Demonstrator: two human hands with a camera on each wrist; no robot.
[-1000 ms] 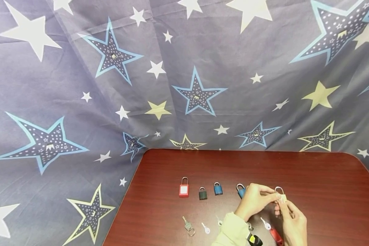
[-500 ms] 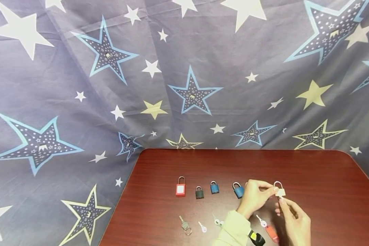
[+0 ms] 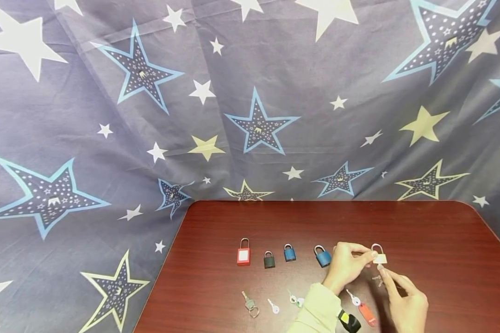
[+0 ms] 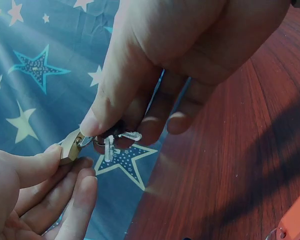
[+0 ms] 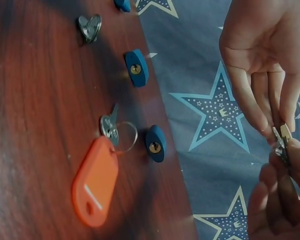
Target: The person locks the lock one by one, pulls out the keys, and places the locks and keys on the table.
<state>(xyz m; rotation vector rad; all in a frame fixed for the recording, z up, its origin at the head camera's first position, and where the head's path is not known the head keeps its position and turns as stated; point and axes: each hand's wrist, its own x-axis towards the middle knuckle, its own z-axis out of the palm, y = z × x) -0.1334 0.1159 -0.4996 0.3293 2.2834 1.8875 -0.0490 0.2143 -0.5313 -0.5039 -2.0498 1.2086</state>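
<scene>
My left hand (image 3: pixel 347 264) pinches a small brass padlock (image 3: pixel 380 259) between thumb and fingers, its shackle pointing up. Below it, my right hand (image 3: pixel 407 296) pinches a key on a small bunch. In the left wrist view the pinched key (image 4: pixel 86 142) meets the keyhole face of the brass body, and other keys (image 4: pixel 109 149) dangle from the bunch beside the right thumb. Both hands are raised over the right part of the table. A blue padlock (image 3: pixel 322 256) lies just left of the left hand.
On the brown table (image 3: pixel 216 222) lie another blue padlock (image 3: pixel 289 253), a dark padlock (image 3: pixel 269 260) and a red padlock (image 3: pixel 243 256). Nearer are a ringed key (image 3: pixel 250 303), a loose key (image 3: pixel 273 306) and a key with a red tag (image 3: pixel 366 314). A starry cloth (image 3: pixel 216 106) hangs behind.
The right hand has dropped slightly below the padlock and moved right, bringing the dangling keys into view. The left hand still grips the padlock. The head view has shifted slightly right.
</scene>
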